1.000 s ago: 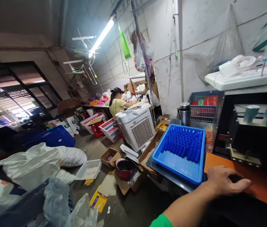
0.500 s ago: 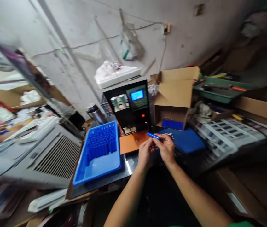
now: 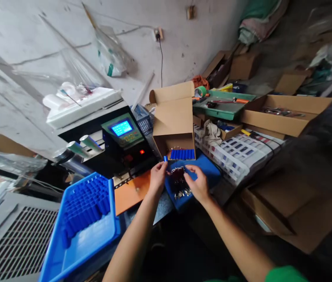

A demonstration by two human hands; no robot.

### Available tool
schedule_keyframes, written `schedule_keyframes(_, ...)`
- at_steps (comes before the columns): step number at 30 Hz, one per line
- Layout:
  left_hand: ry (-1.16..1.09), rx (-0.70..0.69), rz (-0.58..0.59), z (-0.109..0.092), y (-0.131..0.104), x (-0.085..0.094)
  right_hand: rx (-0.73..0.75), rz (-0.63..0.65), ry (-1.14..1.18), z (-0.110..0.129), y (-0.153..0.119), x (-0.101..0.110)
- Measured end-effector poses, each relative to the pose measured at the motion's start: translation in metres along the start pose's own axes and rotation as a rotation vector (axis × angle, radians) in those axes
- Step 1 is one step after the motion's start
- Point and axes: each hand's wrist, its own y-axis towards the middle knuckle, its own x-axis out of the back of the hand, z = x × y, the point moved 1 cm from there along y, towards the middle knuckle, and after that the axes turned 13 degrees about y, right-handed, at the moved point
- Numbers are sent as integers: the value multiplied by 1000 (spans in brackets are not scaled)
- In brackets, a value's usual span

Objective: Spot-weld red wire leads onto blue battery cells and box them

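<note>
In my left hand (image 3: 157,176) a blue cylindrical battery cell (image 3: 165,158) stands upright, gripped between thumb and fingers. My right hand (image 3: 196,182) has its thumb and fingers apart, with nothing visible between them. It hovers at the right side of a bunch of dark red wires with shiny metal ends (image 3: 179,182), which lies on a blue mat (image 3: 208,168). Just behind the hands, an open cardboard box (image 3: 173,143) holds a row of blue cells (image 3: 182,154). Several rows of similar cells (image 3: 87,199) stand in a blue plastic tray (image 3: 85,244) on the left.
A black machine with a lit display (image 3: 122,127) stands left of the box, an orange board (image 3: 132,194) before it. White foam (image 3: 80,105) lies on top. To the right are a white plastic crate (image 3: 230,156), a green tool tray (image 3: 224,107) and cardboard boxes (image 3: 286,121).
The view has swung right. My hands, together at one cell before, have parted: the left keeps the cell, now upright, while the right has moved over beside the wires with its fingers spread.
</note>
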Motion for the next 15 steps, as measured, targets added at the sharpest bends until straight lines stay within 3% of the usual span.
schedule_keyframes(3, 163, -56, -72, 2, 48, -10, -49, -100, -111, -31, 23, 30)
schedule_keyframes(7, 442, -31, -265, 11, 92, -28, -91, -47, -194, -64, 37, 45)
schedule_keyframes(10, 653, -41, -366, 20, 104, -35, -91, -34, -218, -73, 34, 46)
schedule_keyframes(15, 709, -104, -337, 33, 102, -37, -110, -40, -193, -75, 28, 47)
